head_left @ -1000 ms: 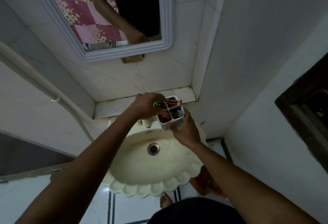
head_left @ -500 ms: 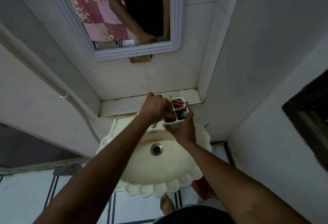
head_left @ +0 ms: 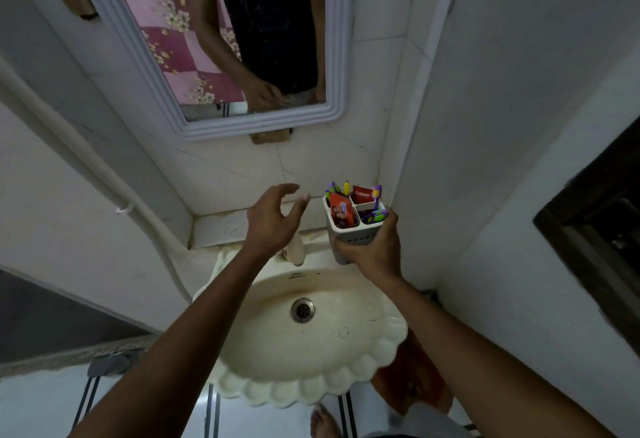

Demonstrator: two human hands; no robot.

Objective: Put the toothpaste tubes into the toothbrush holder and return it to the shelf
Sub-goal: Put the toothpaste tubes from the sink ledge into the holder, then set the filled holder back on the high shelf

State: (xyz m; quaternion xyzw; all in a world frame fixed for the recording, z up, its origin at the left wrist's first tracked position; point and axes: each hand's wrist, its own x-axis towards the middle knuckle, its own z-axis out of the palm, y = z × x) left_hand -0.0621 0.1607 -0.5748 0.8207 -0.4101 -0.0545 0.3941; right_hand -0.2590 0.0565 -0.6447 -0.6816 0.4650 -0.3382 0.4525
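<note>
Head view
Right hand [head_left: 372, 250]: wrapped round the lower wall of the holder [head_left: 353, 236], fingers [head_left: 391, 221] curled up its right side, thumb on the near face. It holds the holder upright in the air, over the far right rim of the sink [head_left: 311, 368].
Holder: white, split into compartments, small holes in its lower wall. It is off the shelf [head_left: 221, 228] and just right of the tap [head_left: 296, 247].
Tubes: a red tube [head_left: 341, 212] stands in the near left compartment; a red Colgate tube [head_left: 363, 194] stands in the far one.
Brushes: purple and yellow-green toothbrushes [head_left: 375, 217] stick out of the right compartment, more brush ends [head_left: 337, 188] show at the far left corner.
Left hand [head_left: 272, 226]: empty, fingers [head_left: 289, 189] spread and loosely curved, thumb out toward the holder but apart from it. It hangs above the shelf and the tap, touching nothing.
Shelf: a narrow tiled ledge behind the sink, under the mirror [head_left: 263, 127]; its bare part lies left of the left hand.
Mirror: reflects a person in a dark shirt, and a pink checked cloth.
Floor: a bare foot [head_left: 322, 422] shows near, below the sink.
</note>
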